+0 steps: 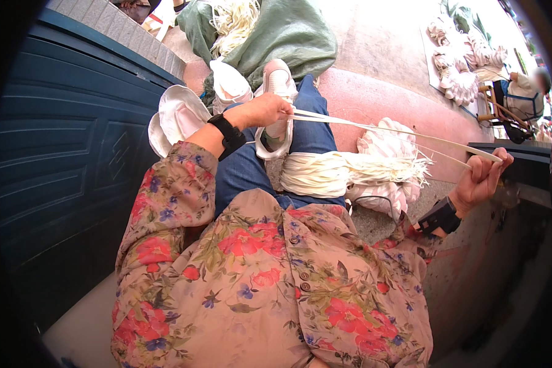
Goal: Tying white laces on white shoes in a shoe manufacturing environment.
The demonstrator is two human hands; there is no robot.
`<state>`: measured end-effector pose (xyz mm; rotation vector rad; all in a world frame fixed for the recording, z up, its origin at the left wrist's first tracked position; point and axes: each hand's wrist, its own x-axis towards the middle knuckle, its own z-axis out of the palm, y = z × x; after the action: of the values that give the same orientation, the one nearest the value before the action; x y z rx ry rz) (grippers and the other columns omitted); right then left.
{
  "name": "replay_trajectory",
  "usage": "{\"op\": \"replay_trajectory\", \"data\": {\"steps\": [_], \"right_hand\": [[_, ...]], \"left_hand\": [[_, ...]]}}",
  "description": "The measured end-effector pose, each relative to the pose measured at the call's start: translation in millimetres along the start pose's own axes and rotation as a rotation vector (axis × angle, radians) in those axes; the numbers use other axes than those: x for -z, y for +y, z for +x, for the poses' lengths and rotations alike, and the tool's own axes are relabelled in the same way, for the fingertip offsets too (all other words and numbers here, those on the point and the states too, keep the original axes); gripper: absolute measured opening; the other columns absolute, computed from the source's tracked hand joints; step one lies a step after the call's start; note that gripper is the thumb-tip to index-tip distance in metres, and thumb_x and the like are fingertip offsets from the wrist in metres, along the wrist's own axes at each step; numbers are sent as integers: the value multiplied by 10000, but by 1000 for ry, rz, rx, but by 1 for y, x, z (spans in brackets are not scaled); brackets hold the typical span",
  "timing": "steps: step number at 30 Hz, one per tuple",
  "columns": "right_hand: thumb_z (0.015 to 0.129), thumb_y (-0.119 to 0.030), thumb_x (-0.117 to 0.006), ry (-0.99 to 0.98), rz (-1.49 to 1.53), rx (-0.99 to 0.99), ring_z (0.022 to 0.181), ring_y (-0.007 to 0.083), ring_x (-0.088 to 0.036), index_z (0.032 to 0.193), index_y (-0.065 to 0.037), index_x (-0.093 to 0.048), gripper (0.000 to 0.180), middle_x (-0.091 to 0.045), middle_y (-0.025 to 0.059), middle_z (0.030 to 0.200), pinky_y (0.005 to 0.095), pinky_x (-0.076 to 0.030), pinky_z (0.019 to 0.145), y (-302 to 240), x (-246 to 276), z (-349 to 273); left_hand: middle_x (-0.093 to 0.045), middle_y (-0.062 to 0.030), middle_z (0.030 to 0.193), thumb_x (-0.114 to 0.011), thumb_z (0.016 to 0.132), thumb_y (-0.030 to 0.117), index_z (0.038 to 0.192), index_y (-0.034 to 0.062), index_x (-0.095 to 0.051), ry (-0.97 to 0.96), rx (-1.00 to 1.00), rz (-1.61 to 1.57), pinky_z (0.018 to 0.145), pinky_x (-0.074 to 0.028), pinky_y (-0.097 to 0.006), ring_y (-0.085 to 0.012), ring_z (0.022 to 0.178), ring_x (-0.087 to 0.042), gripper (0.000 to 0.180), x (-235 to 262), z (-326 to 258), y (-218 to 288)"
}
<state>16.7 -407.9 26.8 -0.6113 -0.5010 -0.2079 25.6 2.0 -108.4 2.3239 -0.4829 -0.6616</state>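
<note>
Laces (349,123), flat and cream-white, run taut from left hand (265,111) to right hand (478,183), both pinching them.

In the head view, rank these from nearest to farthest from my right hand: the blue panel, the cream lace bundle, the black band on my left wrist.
1. Cream lace bundle: right of centre.
2. Black band: left of centre, above the middle.
3. Blue panel: far left.
</note>
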Motion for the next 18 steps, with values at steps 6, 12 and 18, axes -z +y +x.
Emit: {"op": "replay_trajectory", "data": {"steps": [6,12,18], "right_hand": [[864,-113,-479,454,-292,-278,414,-1,-239,1016,-64,-497,161,-486,-8,795,163,-196,340,37,-11,14],[835,-240,-529,205,-350,-1099,384,3,-286,988,-91,-561,216,-535,-14,659,153,-196,312,181,-28,-60],[872,-183,-385,564,-37,-1686,453,89,-316,1028,-52,-379,204,-534,129,890,211,-281,381,280,-55,-138]], "left_hand": [[-582,-69,767,-471,852,182,784,1,-575,78,-41,-405,709,-417,-284,-178,722,-539,220,37,-30,18],[-409,0,599,-392,901,220,667,70,-455,348,-47,-1005,699,-451,-293,-109,579,-441,285,125,-106,21],[-270,15,591,-379,909,154,757,73,-399,811,-310,-1363,578,-280,-251,-101,557,-293,173,232,-196,20]]}}
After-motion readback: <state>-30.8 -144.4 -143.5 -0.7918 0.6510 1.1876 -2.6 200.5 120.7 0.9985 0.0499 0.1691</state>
